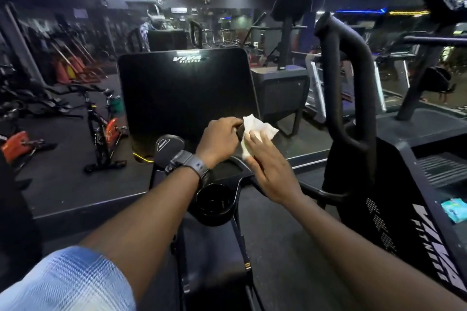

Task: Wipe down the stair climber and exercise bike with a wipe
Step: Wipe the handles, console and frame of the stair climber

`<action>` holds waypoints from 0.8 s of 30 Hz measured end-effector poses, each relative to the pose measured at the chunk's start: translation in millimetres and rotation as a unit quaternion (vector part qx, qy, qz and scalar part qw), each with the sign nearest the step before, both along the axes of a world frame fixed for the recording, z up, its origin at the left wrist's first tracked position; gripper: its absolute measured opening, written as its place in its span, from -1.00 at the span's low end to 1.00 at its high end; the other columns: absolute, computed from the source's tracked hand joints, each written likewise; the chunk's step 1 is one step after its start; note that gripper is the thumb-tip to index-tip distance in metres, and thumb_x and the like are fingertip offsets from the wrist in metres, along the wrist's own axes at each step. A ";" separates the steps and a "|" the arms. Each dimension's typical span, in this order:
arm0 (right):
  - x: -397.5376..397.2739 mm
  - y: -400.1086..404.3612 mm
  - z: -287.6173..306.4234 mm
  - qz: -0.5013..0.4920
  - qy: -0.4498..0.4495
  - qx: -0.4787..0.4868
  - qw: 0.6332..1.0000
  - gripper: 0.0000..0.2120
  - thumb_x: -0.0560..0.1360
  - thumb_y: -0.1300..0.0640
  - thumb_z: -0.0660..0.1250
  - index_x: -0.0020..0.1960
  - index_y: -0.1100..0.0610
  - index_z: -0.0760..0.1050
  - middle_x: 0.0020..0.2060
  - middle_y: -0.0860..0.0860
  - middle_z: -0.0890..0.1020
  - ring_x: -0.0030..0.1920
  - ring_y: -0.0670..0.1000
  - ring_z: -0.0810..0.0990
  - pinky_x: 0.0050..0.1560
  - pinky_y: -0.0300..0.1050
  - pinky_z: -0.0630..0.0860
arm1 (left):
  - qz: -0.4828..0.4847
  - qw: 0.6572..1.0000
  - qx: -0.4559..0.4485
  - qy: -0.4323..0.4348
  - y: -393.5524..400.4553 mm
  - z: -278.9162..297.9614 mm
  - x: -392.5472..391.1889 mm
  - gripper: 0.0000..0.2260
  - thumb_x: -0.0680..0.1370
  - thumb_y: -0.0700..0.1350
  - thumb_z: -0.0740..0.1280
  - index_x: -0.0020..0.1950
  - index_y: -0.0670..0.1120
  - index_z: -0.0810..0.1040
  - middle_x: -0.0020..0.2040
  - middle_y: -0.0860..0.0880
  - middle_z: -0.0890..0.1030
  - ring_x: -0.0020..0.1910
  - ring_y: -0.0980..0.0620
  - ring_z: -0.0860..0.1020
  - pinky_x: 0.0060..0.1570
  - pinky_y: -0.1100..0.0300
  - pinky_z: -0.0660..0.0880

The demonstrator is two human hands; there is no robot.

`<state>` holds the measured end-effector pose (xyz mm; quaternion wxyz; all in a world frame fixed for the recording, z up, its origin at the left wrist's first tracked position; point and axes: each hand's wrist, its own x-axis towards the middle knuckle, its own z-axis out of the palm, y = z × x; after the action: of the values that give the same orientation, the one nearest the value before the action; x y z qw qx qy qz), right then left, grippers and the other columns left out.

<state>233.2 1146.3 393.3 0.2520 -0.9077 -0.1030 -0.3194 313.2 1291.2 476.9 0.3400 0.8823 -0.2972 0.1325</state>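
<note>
The wipe (255,131), white and crumpled, sat at the lower right corner of the console (187,93), between both hands. The left hand (219,140) pinched its upper edge with curled fingers; the right hand (270,166) lay flat over it, fingers straight. The console was a glossy black slab with rounded corners. Below it sat a round black cupholder (214,206).

Dark gym floor (75,179) carrying exercise machines

A spin bike (101,124) with an orange flywheel stands on the floor at left; the stair climber (394,184) stands at right, a teal packet (453,209) lying on its side ledge.
</note>
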 end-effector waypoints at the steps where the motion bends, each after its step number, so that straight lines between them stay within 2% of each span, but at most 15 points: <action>1: 0.0 -2.2 -1.5 -0.004 -0.020 -0.001 1.000 -0.51 0.68 -0.09 0.05 0.56 0.04 0.27 0.51 -0.15 0.27 0.58 -0.08 0.11 0.53 -0.12 0.16 | -0.003 1.000 -0.006 0.003 0.3 -0.1 1.2 -0.69 0.60 -0.24 0.18 0.23 -0.04 0.63 0.13 -0.05 0.68 0.14 -0.09 0.61 0.16 -0.04 0.53; 3: 5.5 -2.0 4.6 -0.032 -0.062 0.034 0.997 -0.56 0.68 -0.01 0.11 0.51 0.10 0.36 0.42 -0.03 0.45 0.46 0.00 0.33 0.41 -0.06 0.34 | -0.005 1.000 -0.022 0.014 1.1 -0.2 2.2 -0.69 0.61 -0.25 0.17 0.19 -0.04 0.64 0.06 -0.03 0.69 0.04 -0.05 0.63 0.09 -0.03 0.56; 4: 12.6 -0.6 10.4 -0.052 -0.070 0.053 0.995 -0.58 0.67 0.02 0.16 0.48 0.12 0.39 0.37 0.02 0.48 0.39 0.03 0.38 0.33 -0.08 0.38 | -0.003 0.999 -0.030 0.017 1.1 -0.6 3.2 -0.70 0.61 -0.25 0.17 0.17 -0.03 0.64 0.03 -0.02 0.69 0.01 -0.02 0.63 0.06 -0.03 0.57; 5: 21.9 2.3 16.4 -0.068 -0.063 0.062 0.994 -0.59 0.65 0.02 0.21 0.45 0.13 0.42 0.36 0.04 0.47 0.35 0.04 0.37 0.28 -0.12 0.36 | 0.000 0.999 -0.037 0.019 1.0 -1.4 4.5 -0.71 0.61 -0.25 0.17 0.16 -0.03 0.63 0.02 0.00 0.68 -0.01 0.00 0.63 0.05 -0.02 0.58; 7: 41.6 9.3 27.2 -0.077 -0.023 0.054 0.995 -0.57 0.63 0.01 0.25 0.45 0.13 0.41 0.40 0.07 0.43 0.39 0.07 0.34 0.32 -0.10 0.33 | 0.009 0.999 -0.045 0.025 1.0 -3.1 6.4 -0.74 0.60 -0.24 0.18 0.16 -0.04 0.60 0.02 0.00 0.67 -0.01 0.03 0.62 0.05 0.00 0.58; 9: 53.7 15.2 28.8 -0.068 -0.011 0.038 0.997 -0.53 0.64 0.03 0.24 0.52 0.12 0.33 0.47 0.07 0.37 0.46 0.08 0.31 0.42 0.05 0.34 | 0.015 0.998 -0.059 0.035 1.5 -4.3 7.8 -0.77 0.61 -0.22 0.19 0.18 -0.03 0.56 0.05 0.01 0.64 0.01 0.05 0.60 0.06 0.03 0.58; 11: 51.1 14.4 21.5 -0.053 -0.026 0.024 0.998 -0.49 0.67 0.02 0.19 0.58 0.09 0.22 0.53 0.03 0.28 0.51 0.04 0.23 0.48 0.01 0.30 | 0.015 0.996 -0.079 0.030 2.1 -6.5 10.1 -0.80 0.59 -0.20 0.24 0.16 -0.03 0.55 0.06 0.03 0.62 0.03 0.08 0.59 0.08 0.05 0.58; 13: 41.7 6.0 9.0 -0.046 -0.025 0.017 0.998 -0.45 0.69 -0.05 0.12 0.62 0.02 0.08 0.58 -0.02 0.17 0.53 0.01 0.22 0.38 -0.09 0.32 | 0.008 0.996 -0.084 0.004 1.6 -7.5 10.5 -0.85 0.57 -0.18 0.30 0.10 -0.03 0.58 0.03 0.05 0.62 0.00 0.11 0.59 0.06 0.07 0.58; 14: 37.5 1.0 1.3 -0.047 -0.008 0.028 0.998 -0.43 0.69 -0.09 0.09 0.64 -0.02 0.00 0.58 -0.03 0.16 0.50 0.03 0.28 0.30 -0.09 0.38 | 0.005 0.996 -0.086 -0.006 1.2 -7.3 10.7 -0.87 0.56 -0.18 0.32 0.07 -0.04 0.60 0.02 0.05 0.62 -0.01 0.12 0.59 0.06 0.08 0.59; 16: 32.3 -4.0 -7.5 -0.054 0.031 0.067 0.996 -0.38 0.68 -0.12 0.07 0.63 -0.09 -0.15 0.52 0.01 0.25 0.34 0.07 0.46 0.12 0.00 0.52 | 0.004 0.996 -0.085 -0.018 0.0 -6.5 11.3 -0.88 0.55 -0.17 0.35 0.05 -0.05 0.64 0.00 0.04 0.64 -0.02 0.11 0.59 0.05 0.08 0.59; 18: 37.1 -0.9 -4.2 -0.061 0.035 0.082 0.994 -0.33 0.66 -0.20 0.06 0.63 -0.07 -0.19 0.48 0.04 0.29 0.26 0.08 0.50 0.06 0.06 0.54 | 0.012 0.996 -0.086 -0.024 -1.1 -5.2 10.3 -0.88 0.55 -0.15 0.35 0.04 -0.04 0.66 -0.02 0.05 0.65 -0.04 0.12 0.60 0.04 0.11 0.59; 20: 49.5 7.8 10.0 -0.069 0.009 0.076 0.995 -0.31 0.64 -0.26 0.02 0.64 0.01 -0.09 0.48 0.07 0.29 0.32 0.08 0.46 0.12 0.04 0.52 | 0.021 0.995 -0.096 -0.020 -1.3 -3.3 9.6 -0.85 0.58 -0.15 0.31 0.04 -0.03 0.67 -0.06 0.07 0.66 -0.11 0.16 0.60 -0.04 0.18 0.59; 22: 63.0 12.8 27.1 -0.077 -0.020 0.040 0.996 -0.36 0.64 -0.27 -0.04 0.59 0.06 0.13 0.42 0.06 0.36 0.33 0.08 0.44 0.17 0.06 0.53 | 0.036 0.993 -0.114 -0.007 -0.3 -1.1 10.1 -0.82 0.61 -0.15 0.24 0.07 -0.01 0.64 -0.09 0.09 0.65 -0.17 0.20 0.59 -0.20 0.35 0.53; 24: 68.1 10.6 33.9 -0.073 -0.026 -0.001 0.997 -0.42 0.63 -0.25 -0.03 0.52 0.04 0.26 0.30 0.03 0.44 0.22 0.05 0.49 0.07 0.10 0.56 | 0.047 0.991 -0.127 0.003 0.7 0.5 10.8 -0.83 0.62 -0.13 0.21 0.09 0.00 0.59 -0.11 0.07 0.64 -0.19 0.17 0.60 -0.28 0.37 0.48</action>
<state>301.3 1156.9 427.2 0.2246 -0.9043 -0.0436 -0.3603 323.9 1291.9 477.4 0.4440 0.8453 -0.2345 0.1825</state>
